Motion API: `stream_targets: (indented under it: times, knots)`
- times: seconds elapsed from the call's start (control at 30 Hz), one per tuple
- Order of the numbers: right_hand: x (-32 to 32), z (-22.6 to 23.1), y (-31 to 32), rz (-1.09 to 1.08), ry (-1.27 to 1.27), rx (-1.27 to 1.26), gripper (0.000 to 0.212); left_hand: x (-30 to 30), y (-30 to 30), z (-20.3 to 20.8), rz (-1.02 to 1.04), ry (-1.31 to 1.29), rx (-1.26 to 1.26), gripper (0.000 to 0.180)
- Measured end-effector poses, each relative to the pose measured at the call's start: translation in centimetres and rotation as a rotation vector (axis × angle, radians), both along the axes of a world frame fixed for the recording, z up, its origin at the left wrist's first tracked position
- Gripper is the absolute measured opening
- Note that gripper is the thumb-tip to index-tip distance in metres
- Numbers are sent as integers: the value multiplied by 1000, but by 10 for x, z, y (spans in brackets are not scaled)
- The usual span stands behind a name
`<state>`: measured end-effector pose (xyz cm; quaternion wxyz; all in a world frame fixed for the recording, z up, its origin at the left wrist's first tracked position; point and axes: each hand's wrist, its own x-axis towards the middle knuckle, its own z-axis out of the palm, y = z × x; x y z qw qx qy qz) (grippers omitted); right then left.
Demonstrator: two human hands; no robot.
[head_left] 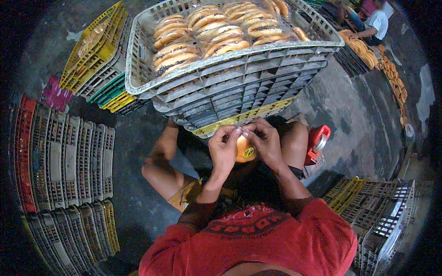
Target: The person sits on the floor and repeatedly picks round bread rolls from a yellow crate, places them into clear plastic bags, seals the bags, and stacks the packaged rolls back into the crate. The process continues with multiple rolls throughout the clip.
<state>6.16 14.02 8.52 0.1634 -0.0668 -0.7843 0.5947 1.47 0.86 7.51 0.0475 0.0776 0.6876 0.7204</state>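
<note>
A round golden bun in a clear plastic bag (242,157), with a small yellow and black sticker, hangs in front of my lap. My left hand (222,151) pinches the gathered neck of the bag from the left. From the right, my right hand (265,143) pinches the same neck, and the fingertips of both hands meet there. Just ahead stands a stack of plastic crates, its grey top crate (230,57) holding rows of bagged buns (221,34). On the floor to the right of my knee is a red tape dispenser (316,145).
Yellow, white and green crates (94,55) stand stacked at the far left. Tall crate stacks line the left side (60,161) and the right rear (373,207). At the far right, a person in a white shirt (377,25) sits beside piles of unbagged buns (361,48).
</note>
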Motion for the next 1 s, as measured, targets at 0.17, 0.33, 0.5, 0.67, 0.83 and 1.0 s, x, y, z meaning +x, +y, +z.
stream_targets:
  times: [0.17,0.33,0.5,0.67,0.83,1.0]
  knots:
    - [-4,-13,3,-81,84,-169,9,-7,2,-7,-70,225,-4,13]
    - [-7,-15,0,-131,166,-199,13,7,17,-8,-19,11,40,7]
    - [24,-24,19,-321,167,-400,14,18,44,-14,-62,113,63,18]
    - [128,-85,159,-1021,-204,4,20,22,36,-12,-115,89,17,25]
    - [205,-158,204,-717,-518,-360,32,22,54,-15,-229,188,-4,23]
    - [216,-146,178,-700,-656,-245,29,18,47,-18,-215,174,-10,18]
